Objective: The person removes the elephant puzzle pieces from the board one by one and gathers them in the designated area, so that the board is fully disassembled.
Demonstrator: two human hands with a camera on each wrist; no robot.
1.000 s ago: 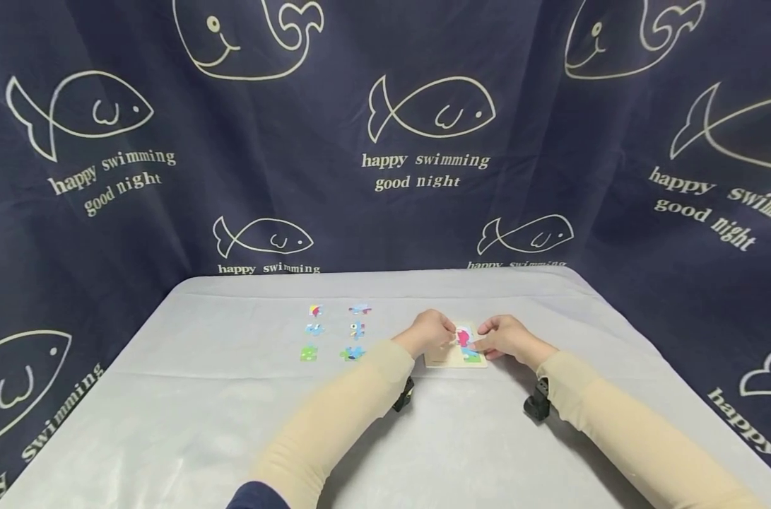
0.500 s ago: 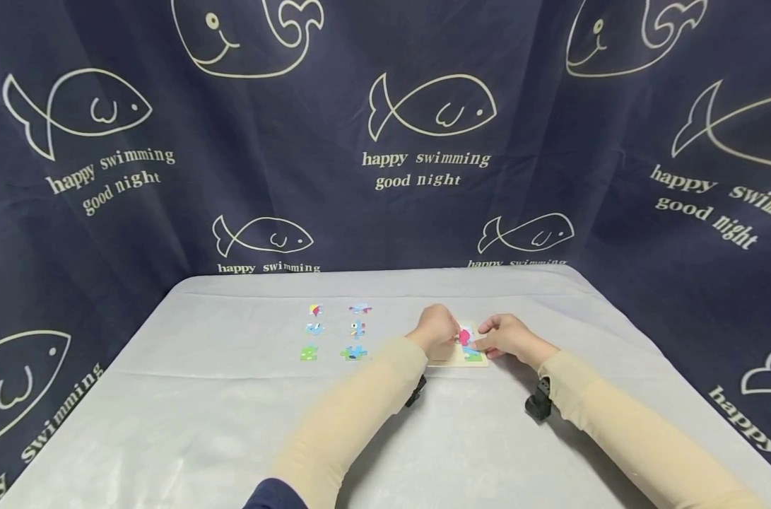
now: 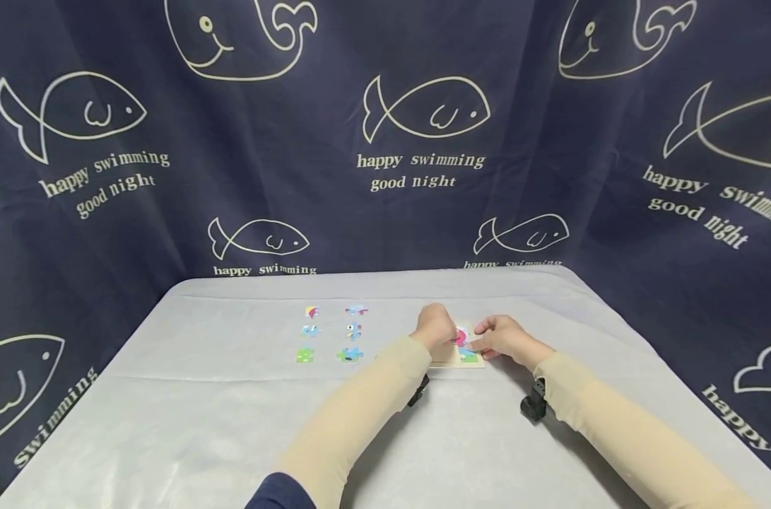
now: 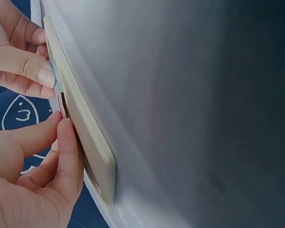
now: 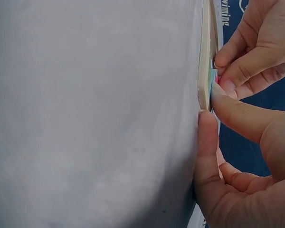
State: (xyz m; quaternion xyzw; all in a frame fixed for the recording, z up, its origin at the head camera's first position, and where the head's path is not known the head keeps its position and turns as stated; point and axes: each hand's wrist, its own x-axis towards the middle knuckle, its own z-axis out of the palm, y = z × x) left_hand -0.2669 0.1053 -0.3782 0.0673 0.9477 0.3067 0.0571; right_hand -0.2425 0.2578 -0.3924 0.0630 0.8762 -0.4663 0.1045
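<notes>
A shallow wooden puzzle board (image 3: 445, 362) lies flat on the table, with puzzle pieces fitted along its right side. Over its left part my left hand (image 3: 434, 326) pinches a small puzzle piece (image 4: 62, 105) between thumb and forefinger; most of that piece is hidden by the fingers. A pink-red printed area (image 3: 461, 337) shows beside those fingertips, and a green and blue piece (image 3: 468, 355) sits at the near right corner. My right hand (image 3: 511, 339) grips the board's right edge, thumb over the pieces and a finger against the side, as the right wrist view shows.
Left of the board, loose puzzle pieces lie in two columns, among them a green one (image 3: 305, 355), a blue-green one (image 3: 350, 355) and a red-yellow one (image 3: 312, 312). A grey cloth (image 3: 188, 438) covers the table. A dark blue fish-print curtain (image 3: 334, 198) hangs behind.
My left hand has moved a little to the right over the board, its fingers now closer to the pink-red area. The right hand keeps its place at the edge. The loose pieces lie unchanged.
</notes>
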